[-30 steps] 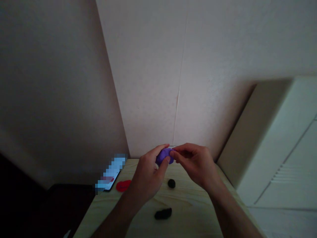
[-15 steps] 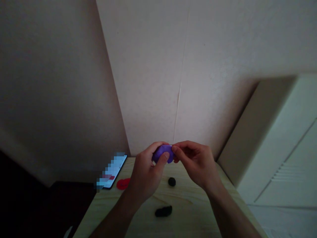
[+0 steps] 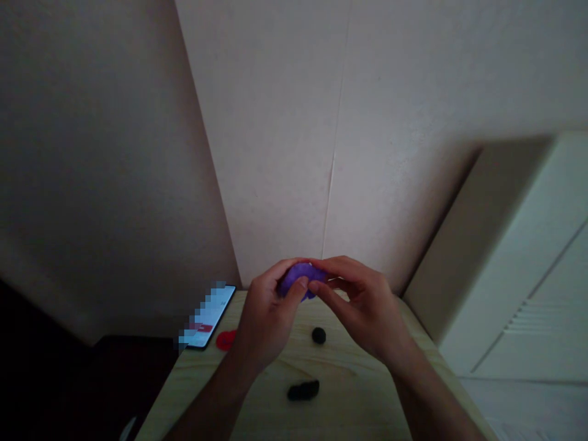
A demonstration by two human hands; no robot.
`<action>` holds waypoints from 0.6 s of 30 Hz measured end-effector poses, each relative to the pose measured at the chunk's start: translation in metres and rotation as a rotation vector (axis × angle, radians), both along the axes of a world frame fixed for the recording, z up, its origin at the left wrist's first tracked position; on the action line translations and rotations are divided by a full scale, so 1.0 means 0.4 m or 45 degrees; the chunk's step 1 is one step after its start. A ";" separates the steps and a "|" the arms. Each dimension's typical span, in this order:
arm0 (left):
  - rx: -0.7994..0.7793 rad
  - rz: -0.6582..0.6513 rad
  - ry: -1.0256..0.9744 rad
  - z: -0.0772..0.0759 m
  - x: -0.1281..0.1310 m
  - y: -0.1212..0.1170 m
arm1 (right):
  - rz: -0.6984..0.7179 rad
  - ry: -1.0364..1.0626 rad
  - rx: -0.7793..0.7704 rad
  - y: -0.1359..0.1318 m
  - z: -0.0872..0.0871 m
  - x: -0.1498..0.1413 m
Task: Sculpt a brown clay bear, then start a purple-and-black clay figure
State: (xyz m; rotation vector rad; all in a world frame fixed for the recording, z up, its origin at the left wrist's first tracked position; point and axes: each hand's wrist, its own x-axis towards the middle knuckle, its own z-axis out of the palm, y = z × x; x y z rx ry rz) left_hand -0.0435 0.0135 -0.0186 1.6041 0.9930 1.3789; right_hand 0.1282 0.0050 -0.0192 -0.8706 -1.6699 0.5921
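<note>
A flattened lump of purple modelling clay (image 3: pixel 301 272) is held up above the far part of the wooden table. My left hand (image 3: pixel 271 312) wraps round its left side, the thumb pressed on the near face. With thumb and fingers, my right hand (image 3: pixel 356 291) pinches the right edge of the clay. Below the hands, a small black ball (image 3: pixel 318 335) rests on the table, and nearer to me lies a black elongated lump (image 3: pixel 303 391). A flat red piece (image 3: pixel 225 340) is partly hidden behind my left wrist.
A phone (image 3: pixel 206 321) with a lit, partly pixelated screen sits at the left edge of the wooden table (image 3: pixel 340 404). A wall (image 3: pixel 285 153) rises behind the table. To the right stands a pale cabinet (image 3: pixel 519 263).
My right thumb has come down and inward along the purple clay, beside my left thumb. The clay and my left hand have shifted slightly left and up. The black pieces lie still.
</note>
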 end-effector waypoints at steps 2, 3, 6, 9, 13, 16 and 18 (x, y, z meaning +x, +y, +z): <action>0.011 0.026 0.045 -0.001 -0.002 -0.004 | -0.032 -0.091 0.032 -0.002 0.001 0.006; 0.020 0.041 0.069 -0.002 -0.003 -0.006 | -0.048 -0.098 0.024 -0.002 0.002 0.007; 0.072 0.069 0.124 -0.005 -0.004 -0.012 | -0.056 0.011 -0.089 -0.001 0.007 0.008; 0.092 0.083 0.110 -0.004 -0.002 -0.016 | -0.023 0.168 -0.244 -0.001 0.013 0.006; 0.061 0.075 0.030 0.000 0.002 -0.019 | -0.026 0.220 -0.289 -0.003 0.018 0.001; 0.016 0.069 -0.053 0.002 0.003 -0.017 | -0.014 0.211 -0.230 -0.006 0.017 -0.001; 0.008 0.063 -0.075 0.002 0.002 -0.015 | 0.017 0.192 -0.189 -0.007 0.015 0.001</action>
